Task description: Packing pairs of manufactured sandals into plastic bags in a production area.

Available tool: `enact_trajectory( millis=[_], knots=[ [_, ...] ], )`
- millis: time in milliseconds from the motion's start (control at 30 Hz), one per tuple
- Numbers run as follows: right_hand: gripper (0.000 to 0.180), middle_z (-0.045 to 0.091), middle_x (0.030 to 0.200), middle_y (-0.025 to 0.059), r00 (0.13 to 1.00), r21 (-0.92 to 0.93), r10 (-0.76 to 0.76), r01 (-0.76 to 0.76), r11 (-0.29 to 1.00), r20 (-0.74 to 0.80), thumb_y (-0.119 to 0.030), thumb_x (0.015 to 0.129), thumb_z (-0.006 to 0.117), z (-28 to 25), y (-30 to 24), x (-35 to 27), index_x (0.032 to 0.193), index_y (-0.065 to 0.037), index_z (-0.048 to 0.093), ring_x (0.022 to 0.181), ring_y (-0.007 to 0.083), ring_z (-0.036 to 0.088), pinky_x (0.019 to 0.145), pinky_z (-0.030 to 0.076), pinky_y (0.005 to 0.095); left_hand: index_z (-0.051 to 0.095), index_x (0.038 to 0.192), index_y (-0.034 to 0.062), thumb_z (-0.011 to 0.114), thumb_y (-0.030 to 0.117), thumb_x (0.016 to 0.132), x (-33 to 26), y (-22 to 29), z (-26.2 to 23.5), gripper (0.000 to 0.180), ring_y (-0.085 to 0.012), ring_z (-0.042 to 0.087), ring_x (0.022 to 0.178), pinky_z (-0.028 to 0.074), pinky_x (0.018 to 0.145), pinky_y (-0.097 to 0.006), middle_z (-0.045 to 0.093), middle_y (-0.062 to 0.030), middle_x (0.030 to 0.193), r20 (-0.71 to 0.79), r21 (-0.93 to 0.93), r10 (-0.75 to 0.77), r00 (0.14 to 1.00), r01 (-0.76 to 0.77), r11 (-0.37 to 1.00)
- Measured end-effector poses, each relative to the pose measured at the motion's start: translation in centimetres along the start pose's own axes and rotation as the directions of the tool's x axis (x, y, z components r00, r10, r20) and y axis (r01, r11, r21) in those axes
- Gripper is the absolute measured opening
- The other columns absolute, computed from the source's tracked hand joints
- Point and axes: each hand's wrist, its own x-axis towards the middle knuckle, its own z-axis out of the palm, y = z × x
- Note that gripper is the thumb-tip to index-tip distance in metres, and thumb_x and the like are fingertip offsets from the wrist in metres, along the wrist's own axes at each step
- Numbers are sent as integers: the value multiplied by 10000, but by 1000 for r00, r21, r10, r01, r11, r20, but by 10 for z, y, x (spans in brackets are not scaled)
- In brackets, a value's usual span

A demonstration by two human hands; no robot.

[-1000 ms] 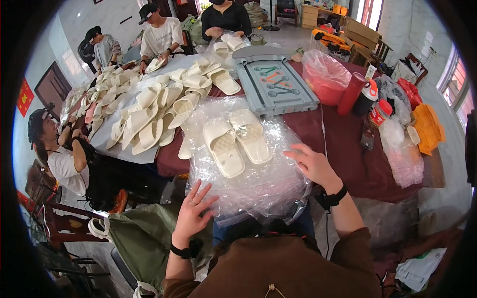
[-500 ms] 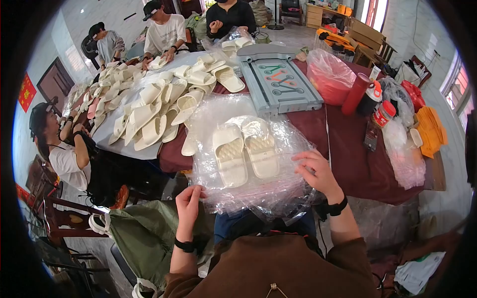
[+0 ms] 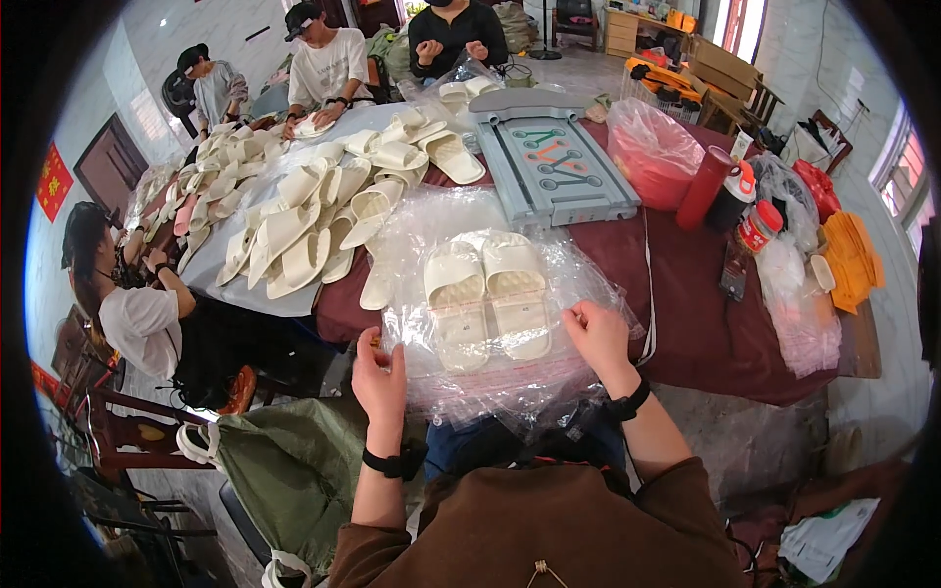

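Note:
A pair of cream slippers [image 3: 487, 294] lies side by side in front of me, the straps at the far end. Clear plastic covers the pair, with a pinkish strip crossing it; a stack of clear plastic bags [image 3: 461, 394] is spread beneath. Beside the stack's left edge is my left hand [image 3: 378, 380], thumb and fingers apart, with nothing visible in it. My right hand [image 3: 600, 341] is at the right side of the slippers, fingertips pinched together on the thin clear plastic. Dark bands circle both my wrists.
A heap of cream slippers [image 3: 304, 220] covers the table's left side. Beyond the bags stands a grey plastic board [image 3: 554, 162]. On the right are a pink-filled bag [image 3: 652, 152], a red cylinder [image 3: 703, 178] and a red-lidded jar [image 3: 758, 227]. Several people work around the table.
My left hand has risen along the bags' left edge, its pinched fingers parting. My right hand has shifted left, its spread fingers drawing together. The slippers' straps now show toward the far end.

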Motion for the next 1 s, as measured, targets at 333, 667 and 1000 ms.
enact_trajectory(
  millis=[333,667,1000],
  knots=[
    [270,668,805,90,1000,-142,-22,18,990,-23,-217,839,684,-6,-14,-7,1051,-61,625,831,323,641,713,505,430,573,1346,189,668,318,879,-11,29,24,493,-404,421,1320,325,1088,-518,453,-152,1465,327,187,624,710,-696,694],
    [403,564,1183,119,795,38,-592,593,804,134,-209,838,681,2,-85,-21,1191,-43,579,1120,336,502,936,431,442,512,1414,249,586,433,918,-10,12,41,534,-446,359,1363,260,1124,-552,344,-202,1534,436,240,552,711,-683,690],
    [654,505,1217,197,972,-9,-214,216,976,99,-352,763,784,33,-38,-15,1241,3,514,1123,383,502,913,463,454,534,1305,50,779,287,785,-9,7,30,621,-380,483,1148,375,1017,-482,510,-194,1265,-36,105,522,852,-516,850]
  ],
)
